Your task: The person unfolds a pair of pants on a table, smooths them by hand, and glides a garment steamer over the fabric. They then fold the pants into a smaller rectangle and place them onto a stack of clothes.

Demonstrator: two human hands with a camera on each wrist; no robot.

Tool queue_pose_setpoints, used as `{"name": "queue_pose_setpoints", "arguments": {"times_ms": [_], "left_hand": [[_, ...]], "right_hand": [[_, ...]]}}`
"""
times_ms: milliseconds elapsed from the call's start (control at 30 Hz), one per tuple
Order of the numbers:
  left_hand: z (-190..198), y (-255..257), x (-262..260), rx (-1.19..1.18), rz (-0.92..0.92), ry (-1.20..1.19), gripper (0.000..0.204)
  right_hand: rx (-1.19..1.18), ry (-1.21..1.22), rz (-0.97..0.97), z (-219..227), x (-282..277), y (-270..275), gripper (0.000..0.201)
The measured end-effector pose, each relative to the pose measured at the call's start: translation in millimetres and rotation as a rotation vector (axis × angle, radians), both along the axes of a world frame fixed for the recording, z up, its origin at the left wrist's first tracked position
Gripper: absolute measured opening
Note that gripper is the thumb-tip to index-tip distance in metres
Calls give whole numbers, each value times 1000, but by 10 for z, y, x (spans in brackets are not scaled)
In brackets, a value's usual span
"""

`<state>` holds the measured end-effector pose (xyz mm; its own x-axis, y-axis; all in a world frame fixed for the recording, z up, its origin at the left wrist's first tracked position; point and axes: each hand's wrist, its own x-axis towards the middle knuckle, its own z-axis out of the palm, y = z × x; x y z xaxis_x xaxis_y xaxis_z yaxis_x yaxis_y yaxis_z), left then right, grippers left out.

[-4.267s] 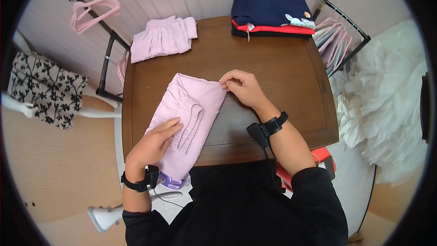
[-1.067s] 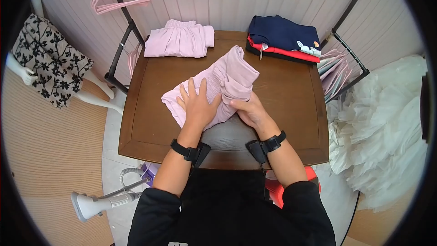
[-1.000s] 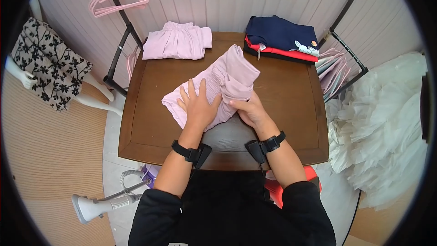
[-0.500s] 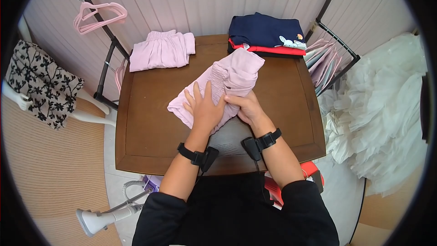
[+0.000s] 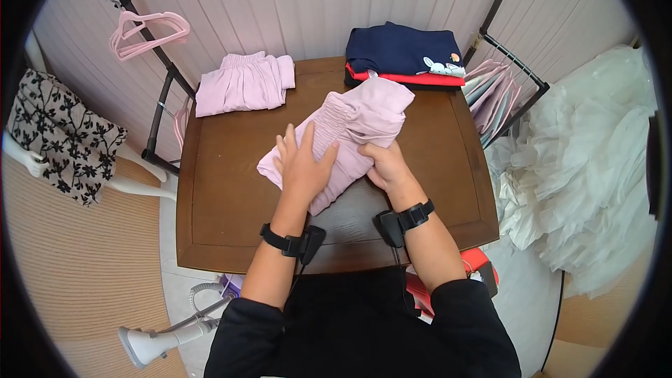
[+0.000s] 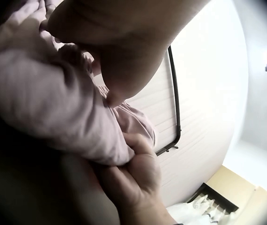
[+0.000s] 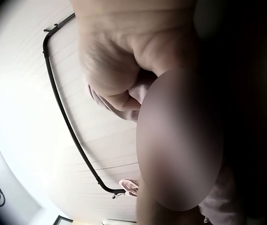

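A folded light pink garment (image 5: 353, 157) with a gathered elastic band lies at a slant over the middle of the table. My left hand (image 5: 302, 168) rests on its left part in the head view, fingers spread. On its near right side, my right hand (image 5: 386, 166) grips the folded edge, thumb on top and the other fingers hidden beneath. The left wrist view shows the cloth (image 6: 53, 103) bunched between both hands. In the right wrist view, a blurred patch covers much of the work.
A folded pink garment (image 5: 245, 87) sits at the table's (image 5: 224, 217) back left. Navy, red and black folded clothes (image 5: 402, 49) are stacked at the back right. Racks with pink hangers (image 5: 150, 31) flank the table; a white tulle dress (image 5: 581, 168) hangs right, a steamer (image 5: 143, 346) stands front left.
The pink garment, earlier laid long near the front left, is now folded over and slanted mid-table. My right hand went from touching its far corner to gripping its right side; the left slid forward.
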<state>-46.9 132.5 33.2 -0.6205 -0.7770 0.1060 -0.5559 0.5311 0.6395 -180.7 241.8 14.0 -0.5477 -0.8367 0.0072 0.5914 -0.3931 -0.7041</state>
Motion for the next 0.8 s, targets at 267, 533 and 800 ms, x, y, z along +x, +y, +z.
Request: {"name": "queue_pose_setpoints", "arguments": {"times_ms": [267, 533, 800], "left_hand": [[-57, -650, 113, 187, -118, 244, 67], [-375, -948, 271, 656, -104, 857, 32], [-403, -1035, 261, 677, -211, 863, 34]], "right_hand": [[-88, 7, -61, 109, -208, 156, 65], [-106, 37, -125, 166, -358, 338, 69], [6, 164, -264, 883, -777, 76, 56]]}}
